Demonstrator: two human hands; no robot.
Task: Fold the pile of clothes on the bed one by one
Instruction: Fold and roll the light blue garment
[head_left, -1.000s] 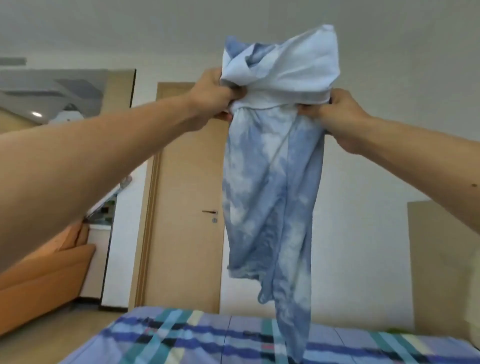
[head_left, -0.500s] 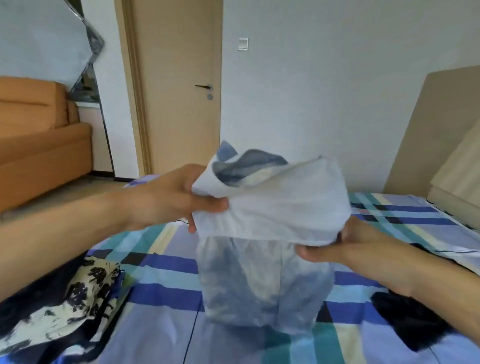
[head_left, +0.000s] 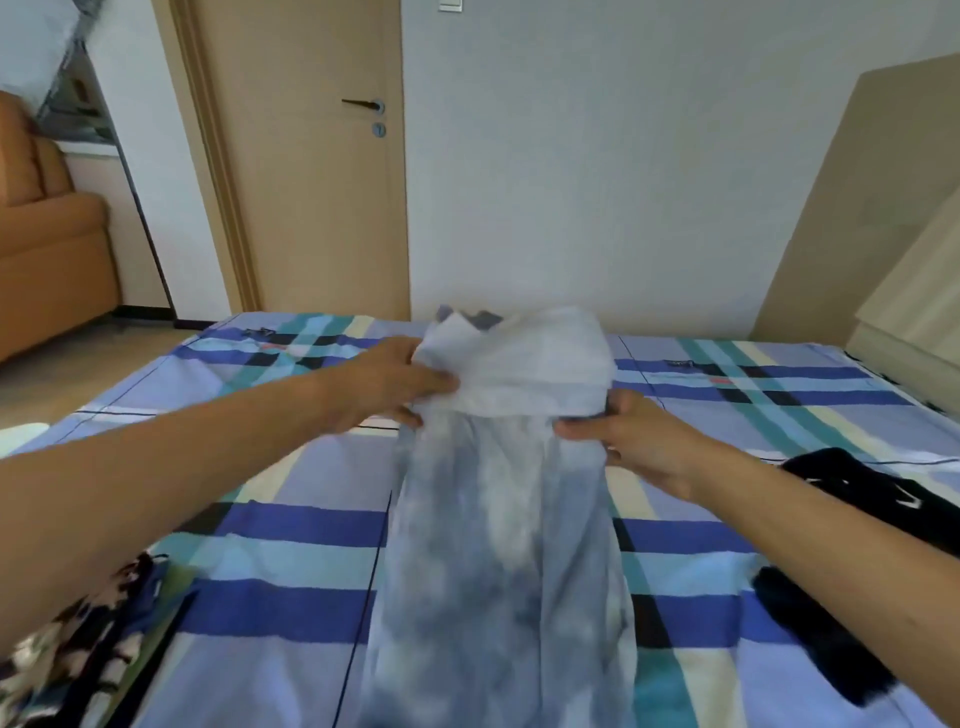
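**Lowered: tie-dye garment now stretched along the bed**

Since half a second ago both hands have sunk and reached farther from me. The cloth that hung bunched between them now runs out long down the middle of the frame.

The bed (head_left: 753, 395) fills the lower half of the picture, its cover checked in lilac, deep blue, teal and cream. On it lies the tie-dye garment (head_left: 498, 545), a narrow strip running from the bottom centre up to mid-frame. Its body is mottled blue-grey with cloudy white patches, and soft lengthwise creases run through it. The far end is turned over into a pale, almost white band, with a bit of darker blue poking out at the top. That band is lifted slightly in my grip; the rest lies on the cover.

My left hand (head_left: 384, 384), left of centre, grips the band's left edge with fingers curled into the cloth. My right hand (head_left: 639, 441), right of centre, pinches the right edge where the band meets the body, thumb on top.

A black garment (head_left: 831, 639) lies at the lower right of the bed, apart from the strip. A black-and-white patterned garment (head_left: 67, 649) sits at the lower left corner.
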